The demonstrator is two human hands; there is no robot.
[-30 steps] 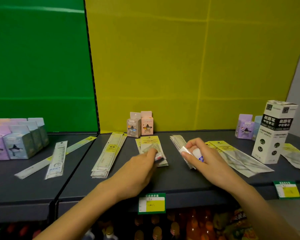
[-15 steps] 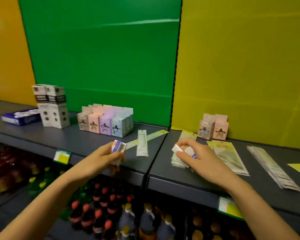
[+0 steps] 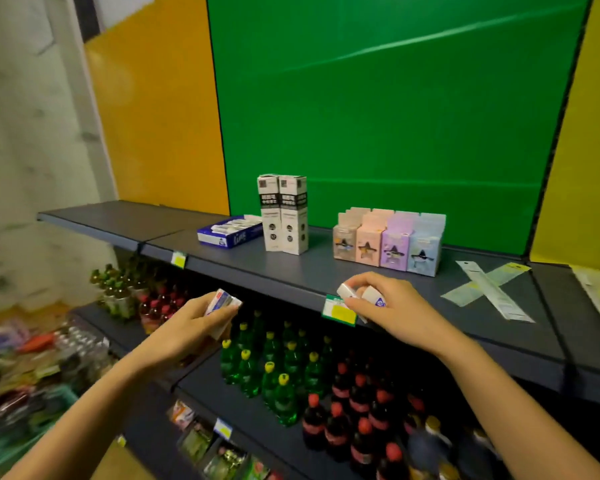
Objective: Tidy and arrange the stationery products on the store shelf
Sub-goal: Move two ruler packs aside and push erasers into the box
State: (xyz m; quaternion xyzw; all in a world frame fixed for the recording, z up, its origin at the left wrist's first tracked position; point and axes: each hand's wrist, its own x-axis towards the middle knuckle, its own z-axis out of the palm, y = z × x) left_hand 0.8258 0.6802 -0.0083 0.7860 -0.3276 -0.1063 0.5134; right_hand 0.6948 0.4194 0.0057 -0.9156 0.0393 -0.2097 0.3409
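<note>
The view has swung left to the open blue cardboard box [image 3: 230, 233] left of centre, likely home for the small white erasers grasped in the left hand [image 3: 191, 327] and right hand [image 3: 392, 311].

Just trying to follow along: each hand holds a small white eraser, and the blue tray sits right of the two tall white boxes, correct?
Not quite. In the head view the blue tray sits left of the two tall white boxes, not right. Each hand, left and right, does hold small white erasers.
</note>
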